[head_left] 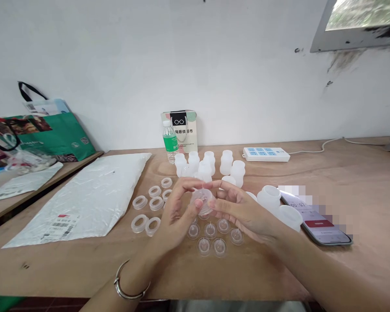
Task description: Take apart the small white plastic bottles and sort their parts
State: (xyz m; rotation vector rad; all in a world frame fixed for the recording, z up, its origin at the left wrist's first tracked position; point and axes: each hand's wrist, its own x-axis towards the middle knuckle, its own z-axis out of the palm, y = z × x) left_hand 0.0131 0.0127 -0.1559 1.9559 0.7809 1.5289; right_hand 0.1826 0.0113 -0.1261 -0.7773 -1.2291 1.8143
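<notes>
Both hands meet above the middle of the table, closed on a translucent bottle collar (205,197) with what looks like a clear teat in it. My left hand (178,212) pinches it from the left with thumb and fingers; my right hand (245,210) grips it from the right. Below them on the wood lie several clear teats (210,230). Left of my left hand are several loose collars (139,208). Milky white bottles (226,162) stand behind the hands, and more bottles (269,199) sit beside my right forearm, partly hidden by it.
A phone (325,232) showing a timer lies at the right. Behind stand a water bottle (170,145), a paper bag (188,130) and a power strip (266,154). A white plastic mailer (94,195) covers the left. A green bag (65,134) rests on the adjoining surface.
</notes>
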